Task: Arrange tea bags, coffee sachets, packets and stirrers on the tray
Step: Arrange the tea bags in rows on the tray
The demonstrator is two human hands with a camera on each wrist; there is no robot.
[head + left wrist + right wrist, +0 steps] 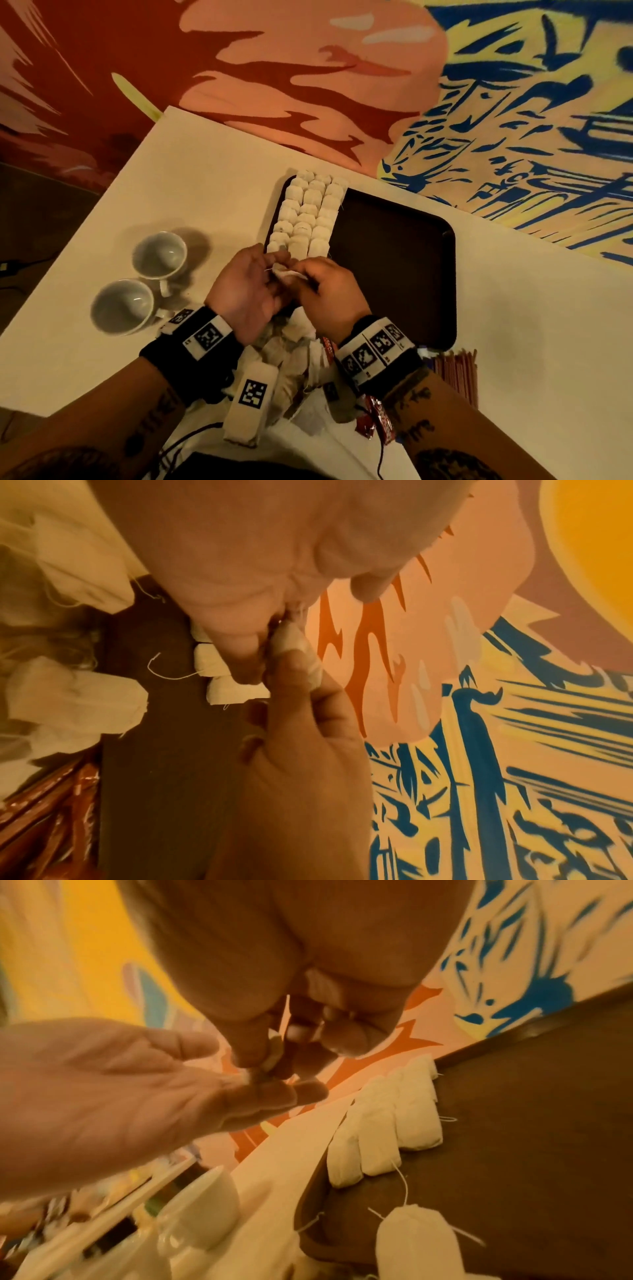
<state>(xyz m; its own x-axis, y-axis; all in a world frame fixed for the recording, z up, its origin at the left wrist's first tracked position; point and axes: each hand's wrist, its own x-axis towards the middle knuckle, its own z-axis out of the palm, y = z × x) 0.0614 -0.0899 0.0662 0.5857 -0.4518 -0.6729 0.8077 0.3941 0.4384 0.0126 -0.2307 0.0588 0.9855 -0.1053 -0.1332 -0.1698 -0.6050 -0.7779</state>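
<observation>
Left hand (247, 286) and right hand (329, 290) both pinching one small white paper tea bag (287, 274), above near edge of dark brown rectangular tray (411, 274), rows of white tea bags (308, 212) along its left side

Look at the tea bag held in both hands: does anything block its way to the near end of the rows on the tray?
Nothing visible does. Both hands hold the tea bag just above the near end of the rows; the tray there lies under the hands.

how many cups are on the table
2. One white cup stands left of the tray; the other cup sits nearer the person, just beside the left wrist. Both are upright. The arms could hide more.
</observation>
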